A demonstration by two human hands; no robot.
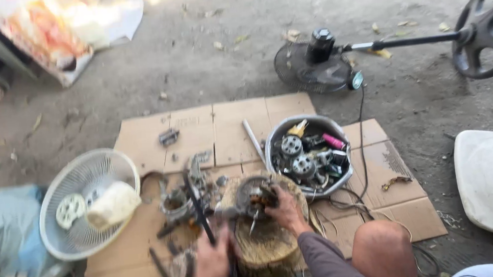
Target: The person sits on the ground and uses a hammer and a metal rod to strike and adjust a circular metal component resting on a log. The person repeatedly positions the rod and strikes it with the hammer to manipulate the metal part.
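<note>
Right hand [287,210] closed over a fan motor [256,196] sitting on a round wooden block [267,243], seemingly to steady it; left hand [213,266] is wrapped around the grip of a dark long-handled tool [198,208] whose head reaches toward the motor's left side. Loose metal parts [178,204] crowd the flattened cardboard [222,129] left of the block, a metal bowl of spare parts [308,154] sits just beyond the right hand, and a white fan grille [88,203] lies at the cardboard's left edge. Open room is on the far cardboard and the concrete beyond, short of the toppled stand fan [317,67].
</note>
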